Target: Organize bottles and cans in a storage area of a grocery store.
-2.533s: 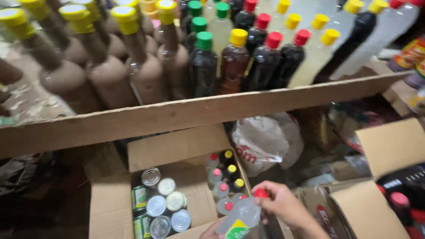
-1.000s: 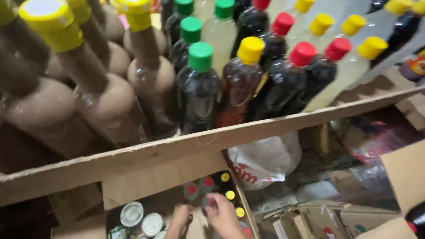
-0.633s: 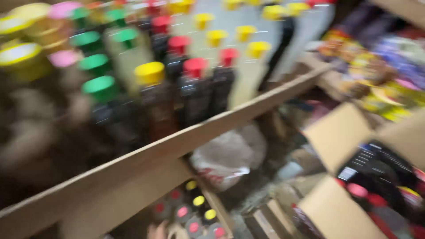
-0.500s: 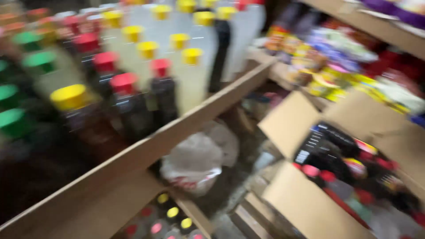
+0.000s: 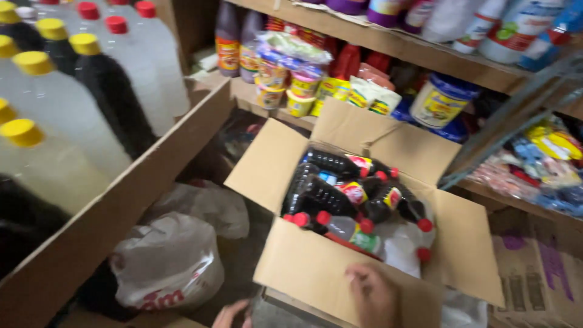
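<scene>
From the head camera, we see our right hand (image 5: 373,296) at about 6 o'clock in the frame, fingers (image 5: 358,276) laid flat and unclenched on the near flap of an open cardboard box (image 5: 316,267), gripping nothing. Our left hand (image 5: 232,314) shows only as fingertips at the bottom edge, around 7 o'clock from the box; we cannot tell whether it is open or closed. The box sits below the shelves, its long axis running from 10 o'clock to 4 o'clock. Inside, dark sauce bottles (image 5: 331,197) lie on their sides, most red caps pointing toward 3 to 4 o'clock. At 9 o'clock from the box lies a white plastic bag (image 5: 167,261). At 10 o'clock, a wooden shelf (image 5: 115,206) carries upright bottles with yellow caps (image 5: 54,164).
</scene>
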